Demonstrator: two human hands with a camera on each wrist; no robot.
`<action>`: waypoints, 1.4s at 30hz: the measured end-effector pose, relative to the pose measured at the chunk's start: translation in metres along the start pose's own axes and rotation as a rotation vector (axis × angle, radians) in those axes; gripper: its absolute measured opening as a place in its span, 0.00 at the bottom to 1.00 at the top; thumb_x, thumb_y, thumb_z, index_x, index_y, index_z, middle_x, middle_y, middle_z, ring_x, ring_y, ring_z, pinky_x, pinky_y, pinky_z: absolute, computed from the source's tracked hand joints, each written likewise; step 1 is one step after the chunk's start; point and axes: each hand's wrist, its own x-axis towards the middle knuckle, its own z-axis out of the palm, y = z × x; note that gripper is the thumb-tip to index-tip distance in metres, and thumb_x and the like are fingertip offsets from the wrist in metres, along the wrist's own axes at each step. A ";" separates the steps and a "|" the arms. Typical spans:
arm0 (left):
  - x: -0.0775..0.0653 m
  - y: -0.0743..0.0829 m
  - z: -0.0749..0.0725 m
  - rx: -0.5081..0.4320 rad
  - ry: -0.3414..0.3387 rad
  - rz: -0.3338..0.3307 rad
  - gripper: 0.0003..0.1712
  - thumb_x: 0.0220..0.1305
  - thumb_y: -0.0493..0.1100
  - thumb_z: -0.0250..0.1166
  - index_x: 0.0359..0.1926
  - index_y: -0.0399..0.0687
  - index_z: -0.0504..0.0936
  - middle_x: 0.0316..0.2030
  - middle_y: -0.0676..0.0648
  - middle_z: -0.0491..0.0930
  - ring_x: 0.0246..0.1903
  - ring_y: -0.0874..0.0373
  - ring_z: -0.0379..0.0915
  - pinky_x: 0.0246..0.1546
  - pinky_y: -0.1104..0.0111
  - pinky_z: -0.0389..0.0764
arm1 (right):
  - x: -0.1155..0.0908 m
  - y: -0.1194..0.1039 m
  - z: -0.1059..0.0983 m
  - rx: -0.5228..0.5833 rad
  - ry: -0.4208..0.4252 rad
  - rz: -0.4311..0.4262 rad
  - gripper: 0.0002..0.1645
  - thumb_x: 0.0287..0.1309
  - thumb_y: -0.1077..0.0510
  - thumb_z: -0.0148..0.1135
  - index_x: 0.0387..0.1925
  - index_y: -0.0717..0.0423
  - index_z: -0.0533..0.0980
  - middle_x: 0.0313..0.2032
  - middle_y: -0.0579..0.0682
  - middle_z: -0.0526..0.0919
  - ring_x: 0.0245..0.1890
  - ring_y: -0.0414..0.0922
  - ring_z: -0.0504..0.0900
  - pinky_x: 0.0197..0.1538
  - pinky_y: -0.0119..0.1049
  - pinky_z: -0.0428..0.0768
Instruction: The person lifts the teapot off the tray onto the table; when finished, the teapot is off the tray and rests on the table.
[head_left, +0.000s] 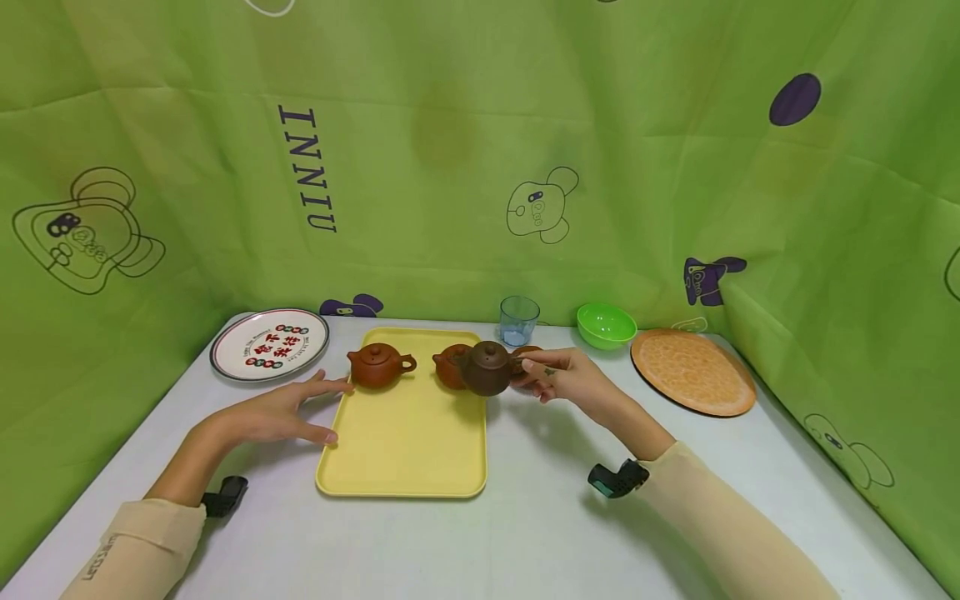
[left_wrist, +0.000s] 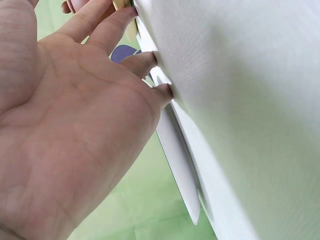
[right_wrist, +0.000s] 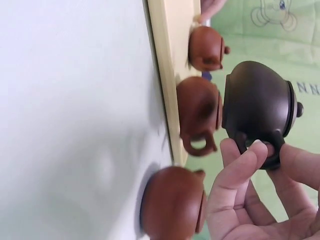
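My right hand (head_left: pixel 562 377) pinches the handle of a dark brown teapot (head_left: pixel 487 369), held up off the table over the right edge of the yellow tray (head_left: pixel 405 450). In the right wrist view the dark teapot (right_wrist: pixel 257 100) hangs clear of the others. One reddish-brown teapot (head_left: pixel 377 367) sits at the tray's back left. A second reddish teapot (right_wrist: pixel 197 107) stands on the tray's right side, partly hidden in the head view. A third reddish teapot (right_wrist: pixel 172 202) is on the table beside the tray. My left hand (head_left: pixel 277 412) spreads its fingers at the tray's left edge.
A white plate with red lettering (head_left: pixel 270 344) lies at the back left. Along the back stand a clear bluish glass (head_left: pixel 519 321) and a green bowl (head_left: pixel 606 325). An orange round mat (head_left: pixel 693 372) lies at right. Green printed cloth (head_left: pixel 450 167) walls the table.
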 end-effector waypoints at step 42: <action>0.001 -0.001 0.000 0.006 -0.005 -0.013 0.52 0.59 0.59 0.79 0.79 0.52 0.68 0.84 0.28 0.45 0.83 0.24 0.34 0.75 0.23 0.45 | -0.036 0.028 -0.120 -0.086 0.126 0.029 0.28 0.81 0.52 0.55 0.68 0.68 0.73 0.38 0.37 0.92 0.33 0.33 0.81 0.38 0.27 0.84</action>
